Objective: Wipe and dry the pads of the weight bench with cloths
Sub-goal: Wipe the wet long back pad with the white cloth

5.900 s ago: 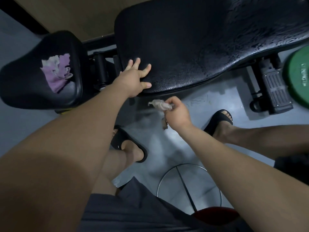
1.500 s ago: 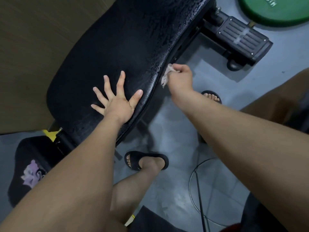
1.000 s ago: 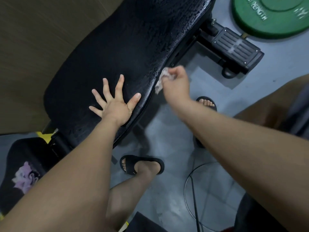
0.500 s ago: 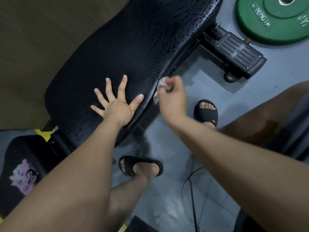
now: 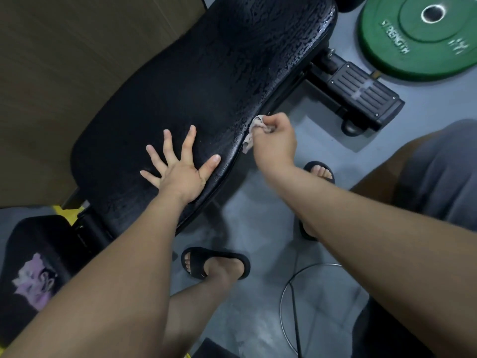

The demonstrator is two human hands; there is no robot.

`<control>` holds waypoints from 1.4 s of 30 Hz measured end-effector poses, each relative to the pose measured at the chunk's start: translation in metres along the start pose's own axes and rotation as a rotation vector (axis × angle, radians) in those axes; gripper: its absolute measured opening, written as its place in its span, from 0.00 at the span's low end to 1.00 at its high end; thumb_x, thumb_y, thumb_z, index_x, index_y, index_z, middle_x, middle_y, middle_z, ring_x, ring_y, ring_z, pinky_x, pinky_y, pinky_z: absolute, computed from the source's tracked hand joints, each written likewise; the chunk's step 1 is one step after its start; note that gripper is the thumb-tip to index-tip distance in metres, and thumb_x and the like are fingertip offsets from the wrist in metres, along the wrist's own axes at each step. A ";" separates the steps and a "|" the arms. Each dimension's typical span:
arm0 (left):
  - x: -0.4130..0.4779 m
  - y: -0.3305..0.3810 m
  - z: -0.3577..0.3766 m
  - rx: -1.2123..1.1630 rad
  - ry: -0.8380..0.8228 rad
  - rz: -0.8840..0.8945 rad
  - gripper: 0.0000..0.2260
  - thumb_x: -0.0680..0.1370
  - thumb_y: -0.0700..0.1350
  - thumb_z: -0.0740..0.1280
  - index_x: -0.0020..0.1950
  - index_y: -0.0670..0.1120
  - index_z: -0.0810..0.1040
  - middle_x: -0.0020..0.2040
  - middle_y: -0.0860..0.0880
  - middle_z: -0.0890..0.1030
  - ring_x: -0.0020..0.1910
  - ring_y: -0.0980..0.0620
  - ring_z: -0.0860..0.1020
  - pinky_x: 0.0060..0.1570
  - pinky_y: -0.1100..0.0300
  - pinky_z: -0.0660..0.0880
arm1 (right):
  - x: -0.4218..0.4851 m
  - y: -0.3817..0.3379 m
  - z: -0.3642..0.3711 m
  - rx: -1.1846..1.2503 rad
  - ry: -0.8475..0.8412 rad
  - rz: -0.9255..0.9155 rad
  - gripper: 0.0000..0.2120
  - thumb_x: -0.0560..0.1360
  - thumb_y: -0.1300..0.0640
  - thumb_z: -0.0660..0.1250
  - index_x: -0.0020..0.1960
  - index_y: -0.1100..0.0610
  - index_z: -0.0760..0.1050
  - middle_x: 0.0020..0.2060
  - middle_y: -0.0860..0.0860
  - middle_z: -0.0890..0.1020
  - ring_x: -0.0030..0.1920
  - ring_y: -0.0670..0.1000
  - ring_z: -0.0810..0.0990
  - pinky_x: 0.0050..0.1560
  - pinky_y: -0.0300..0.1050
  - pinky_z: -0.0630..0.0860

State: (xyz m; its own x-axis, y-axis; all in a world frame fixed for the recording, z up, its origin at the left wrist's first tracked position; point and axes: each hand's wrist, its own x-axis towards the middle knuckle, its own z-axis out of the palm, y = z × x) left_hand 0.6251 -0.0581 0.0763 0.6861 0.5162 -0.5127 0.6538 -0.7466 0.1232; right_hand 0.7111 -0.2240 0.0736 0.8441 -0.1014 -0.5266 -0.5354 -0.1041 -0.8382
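The long black back pad (image 5: 211,81) of the weight bench runs diagonally through the view, its surface beaded with wet droplets. My left hand (image 5: 180,169) lies flat on the pad near its lower edge, fingers spread. My right hand (image 5: 273,143) grips a small crumpled pale cloth (image 5: 251,133) and holds it against the pad's near side edge. The smaller black seat pad (image 5: 33,239) is at the lower left, with a purple and white cloth (image 5: 34,281) lying on it.
A green weight plate (image 5: 423,34) lies on the grey floor at the upper right, beside the bench's black foot (image 5: 364,94). My feet in black slides (image 5: 214,262) stand under the pad. A metal ring of a stool (image 5: 286,301) is at lower right. A brown wall (image 5: 64,73) is behind.
My right hand with the cloth has slid back and forth along the pad's side edge. My left hand has stayed flat on the pad. The view has shifted slightly.
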 end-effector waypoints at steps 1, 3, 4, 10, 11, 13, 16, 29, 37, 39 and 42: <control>0.000 0.000 0.000 0.001 0.001 -0.002 0.38 0.70 0.80 0.53 0.74 0.78 0.37 0.80 0.59 0.29 0.79 0.41 0.27 0.72 0.26 0.35 | 0.005 -0.007 -0.004 0.016 -0.003 -0.004 0.04 0.78 0.63 0.64 0.47 0.56 0.74 0.33 0.50 0.80 0.23 0.37 0.75 0.29 0.34 0.70; 0.000 -0.001 0.001 0.008 0.006 -0.001 0.38 0.70 0.80 0.53 0.74 0.78 0.37 0.80 0.59 0.29 0.79 0.41 0.28 0.72 0.26 0.35 | 0.029 -0.026 -0.011 0.065 0.065 -0.030 0.05 0.79 0.65 0.62 0.47 0.57 0.73 0.31 0.52 0.80 0.21 0.39 0.76 0.27 0.35 0.70; 0.001 -0.001 0.001 0.013 0.006 0.000 0.38 0.70 0.81 0.53 0.74 0.78 0.37 0.80 0.59 0.29 0.79 0.41 0.28 0.72 0.26 0.35 | 0.042 -0.035 -0.015 0.081 0.117 -0.036 0.04 0.79 0.65 0.62 0.47 0.58 0.72 0.32 0.50 0.79 0.21 0.38 0.75 0.26 0.34 0.69; 0.000 0.001 -0.001 0.023 0.001 -0.009 0.38 0.70 0.80 0.53 0.74 0.78 0.37 0.80 0.59 0.29 0.79 0.41 0.28 0.72 0.26 0.35 | 0.024 0.023 0.003 -0.153 -0.053 -0.185 0.05 0.69 0.52 0.61 0.43 0.43 0.68 0.41 0.53 0.83 0.38 0.55 0.83 0.42 0.53 0.81; 0.000 0.002 -0.002 0.018 -0.008 -0.014 0.38 0.70 0.80 0.53 0.74 0.78 0.37 0.80 0.59 0.28 0.79 0.41 0.28 0.72 0.26 0.35 | 0.016 0.029 0.003 -0.202 -0.116 -0.185 0.05 0.69 0.52 0.61 0.43 0.43 0.69 0.40 0.53 0.83 0.38 0.55 0.84 0.43 0.54 0.82; -0.002 0.003 -0.004 0.014 -0.024 -0.024 0.38 0.70 0.80 0.54 0.74 0.78 0.37 0.80 0.60 0.28 0.79 0.41 0.27 0.73 0.26 0.36 | 0.013 0.010 -0.008 -0.146 -0.152 -0.178 0.05 0.72 0.57 0.63 0.43 0.46 0.70 0.38 0.54 0.83 0.34 0.49 0.84 0.38 0.49 0.82; -0.004 0.009 -0.009 0.017 -0.050 -0.048 0.38 0.71 0.78 0.57 0.74 0.78 0.37 0.80 0.60 0.29 0.79 0.41 0.28 0.74 0.27 0.36 | 0.049 -0.028 -0.028 -0.018 0.021 -0.233 0.06 0.77 0.64 0.65 0.46 0.55 0.72 0.38 0.50 0.79 0.27 0.31 0.75 0.27 0.27 0.68; 0.063 0.137 -0.024 0.136 0.163 0.376 0.23 0.84 0.62 0.53 0.79 0.68 0.53 0.84 0.56 0.45 0.82 0.50 0.40 0.77 0.35 0.39 | 0.074 -0.014 -0.022 0.260 0.056 0.000 0.10 0.79 0.62 0.65 0.42 0.51 0.71 0.31 0.52 0.83 0.28 0.48 0.82 0.33 0.44 0.81; 0.072 0.144 0.005 0.109 0.392 0.367 0.24 0.85 0.58 0.49 0.82 0.63 0.54 0.84 0.57 0.52 0.83 0.53 0.44 0.79 0.37 0.42 | 0.068 0.016 -0.013 0.142 -0.066 -0.015 0.07 0.77 0.57 0.64 0.43 0.49 0.69 0.34 0.47 0.82 0.34 0.43 0.82 0.41 0.43 0.80; 0.075 0.142 0.006 0.110 0.404 0.370 0.24 0.85 0.57 0.49 0.82 0.62 0.54 0.84 0.57 0.52 0.83 0.53 0.45 0.79 0.38 0.42 | 0.064 0.025 -0.012 0.149 -0.174 0.065 0.08 0.78 0.61 0.64 0.43 0.50 0.71 0.33 0.48 0.82 0.30 0.41 0.80 0.34 0.35 0.76; 0.078 0.141 0.007 0.121 0.430 0.376 0.24 0.85 0.56 0.50 0.82 0.62 0.55 0.84 0.57 0.53 0.83 0.52 0.46 0.79 0.38 0.43 | 0.099 0.001 -0.025 0.237 -0.060 0.020 0.09 0.74 0.64 0.63 0.42 0.50 0.71 0.28 0.51 0.80 0.27 0.49 0.81 0.30 0.42 0.76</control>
State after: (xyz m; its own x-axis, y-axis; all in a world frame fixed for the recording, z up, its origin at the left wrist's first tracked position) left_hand 0.7682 -0.1263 0.0475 0.9485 0.3114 -0.0580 0.3162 -0.9412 0.1189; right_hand 0.7933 -0.2586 0.0239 0.8377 -0.0418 -0.5446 -0.5355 0.1330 -0.8340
